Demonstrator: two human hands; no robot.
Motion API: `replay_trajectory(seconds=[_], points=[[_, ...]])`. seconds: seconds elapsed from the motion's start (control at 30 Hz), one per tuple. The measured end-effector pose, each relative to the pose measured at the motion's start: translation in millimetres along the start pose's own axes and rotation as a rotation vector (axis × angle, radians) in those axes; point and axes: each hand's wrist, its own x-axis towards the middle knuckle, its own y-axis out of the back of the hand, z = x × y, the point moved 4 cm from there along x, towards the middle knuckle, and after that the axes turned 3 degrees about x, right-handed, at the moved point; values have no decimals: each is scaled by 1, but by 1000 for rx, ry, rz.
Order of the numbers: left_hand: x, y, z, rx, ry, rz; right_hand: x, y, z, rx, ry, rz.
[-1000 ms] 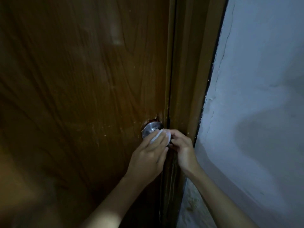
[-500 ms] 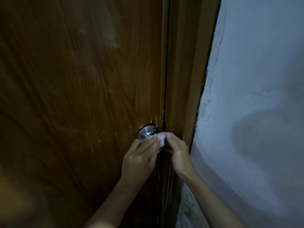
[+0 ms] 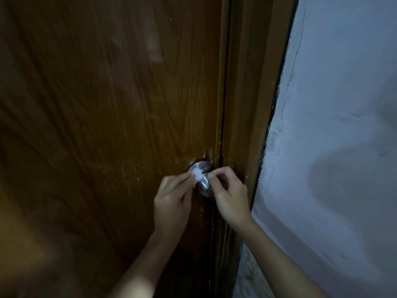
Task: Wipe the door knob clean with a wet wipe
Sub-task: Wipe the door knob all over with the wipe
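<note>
Hands are meeting at the metal door knob (image 3: 204, 183), which is sitting at the wooden door (image 3: 111, 117) edge, just beside the door frame (image 3: 242, 104). The left hand (image 3: 171, 203) is pinching a small white wet wipe (image 3: 197, 174) against the knob's upper face, fingers closed on it. The right hand (image 3: 231, 195) is curling half-closed at the knob's right side; whether it is gripping the knob or the wipe's edge is unclear. Rubbing well likely means steadying the knob while working the wipe round its whole curve.

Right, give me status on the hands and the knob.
Left hand pinching wipe against knob. Right hand at knob's right side. Door shut, nothing in the way.
</note>
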Motion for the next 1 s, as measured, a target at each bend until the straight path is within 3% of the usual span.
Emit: replay_trajectory(seconds=[0.1,0.27,0.57,0.83,1.0], points=[[13,-10,0,210,-262,-77,-1,-1,-4,-25,52,26],[17,-22,-10,414,-498,-100,1,-3,-5,-40,40,31],[19,-8,-23,533,-746,-188,0,-5,-6,-32,66,59],[26,-16,-13,536,-646,-183,-1,-7,-10,-8,65,62],[21,-9,-20,577,-729,-241,0,-7,-7,-37,62,78]])
